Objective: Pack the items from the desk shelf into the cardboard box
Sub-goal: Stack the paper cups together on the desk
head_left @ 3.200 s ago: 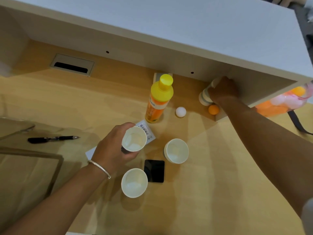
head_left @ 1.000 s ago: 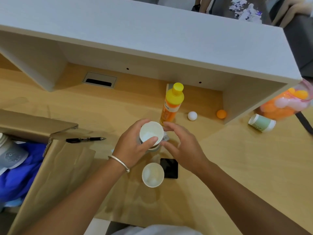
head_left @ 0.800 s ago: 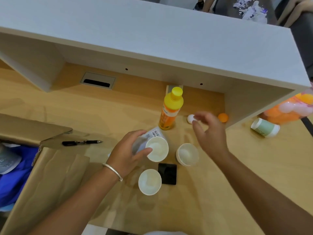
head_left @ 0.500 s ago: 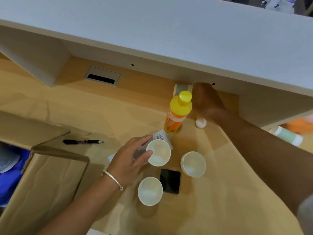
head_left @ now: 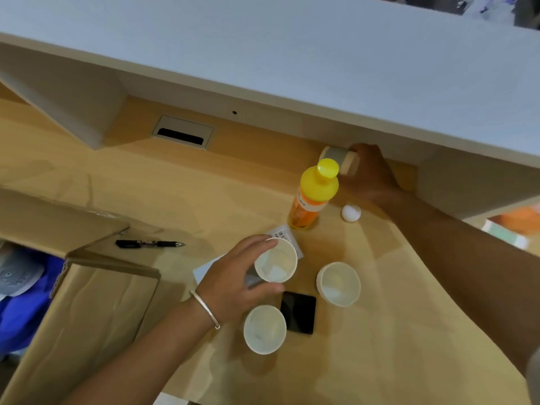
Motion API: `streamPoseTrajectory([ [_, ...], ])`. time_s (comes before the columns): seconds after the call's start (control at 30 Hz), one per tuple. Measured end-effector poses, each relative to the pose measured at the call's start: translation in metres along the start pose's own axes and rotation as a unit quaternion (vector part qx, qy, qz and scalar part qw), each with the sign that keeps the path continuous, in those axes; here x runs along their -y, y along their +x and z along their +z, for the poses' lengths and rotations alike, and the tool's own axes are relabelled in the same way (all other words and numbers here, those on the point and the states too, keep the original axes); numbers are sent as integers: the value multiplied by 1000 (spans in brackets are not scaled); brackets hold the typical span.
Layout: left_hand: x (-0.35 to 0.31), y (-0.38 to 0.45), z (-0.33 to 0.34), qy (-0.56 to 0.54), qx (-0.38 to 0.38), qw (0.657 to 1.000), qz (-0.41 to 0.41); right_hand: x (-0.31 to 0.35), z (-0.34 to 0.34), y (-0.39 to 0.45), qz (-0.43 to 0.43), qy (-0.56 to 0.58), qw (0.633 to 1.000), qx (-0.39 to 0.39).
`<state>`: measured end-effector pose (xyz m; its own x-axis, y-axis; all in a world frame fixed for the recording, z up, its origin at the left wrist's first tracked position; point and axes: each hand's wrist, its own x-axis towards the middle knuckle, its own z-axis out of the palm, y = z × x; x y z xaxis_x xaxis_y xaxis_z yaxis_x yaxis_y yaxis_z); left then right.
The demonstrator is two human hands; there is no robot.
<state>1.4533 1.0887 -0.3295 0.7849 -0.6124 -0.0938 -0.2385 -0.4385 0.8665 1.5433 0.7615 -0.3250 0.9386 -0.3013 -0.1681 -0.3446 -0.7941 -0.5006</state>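
Observation:
My left hand [head_left: 233, 280] grips a white paper cup [head_left: 276, 260] just above the desk. Two more paper cups stand near it, one [head_left: 264, 328] in front and one [head_left: 339, 283] to the right. My right hand [head_left: 369, 173] reaches under the white shelf [head_left: 292, 62] and closes on a small grey and cream container [head_left: 340, 159] behind the orange bottle with a yellow cap [head_left: 314, 194]. The cardboard box [head_left: 87, 311] sits at the lower left with its flaps up.
A white ball [head_left: 350, 213] lies right of the bottle. A black pen [head_left: 149, 244] lies near the box flap. A black square [head_left: 298, 312] and a barcoded packet [head_left: 283, 235] lie among the cups. Blue cloth [head_left: 20, 302] shows at the far left.
My right hand left the cups, passed the white ball and reached back under the shelf, where it now holds the small container. My left hand keeps its cup.

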Motion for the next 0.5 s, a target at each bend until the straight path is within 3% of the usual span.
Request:
streamPoseTrajectory([
  [0.3, -3, 1, 9, 2, -16, 1000, -10, -8, -33, -127, 20, -34, 998, -48],
  [0.5, -13, -2, 8, 13, -8, 1000, -25, 42, -36, -218, -82, 22, 994, -62],
])
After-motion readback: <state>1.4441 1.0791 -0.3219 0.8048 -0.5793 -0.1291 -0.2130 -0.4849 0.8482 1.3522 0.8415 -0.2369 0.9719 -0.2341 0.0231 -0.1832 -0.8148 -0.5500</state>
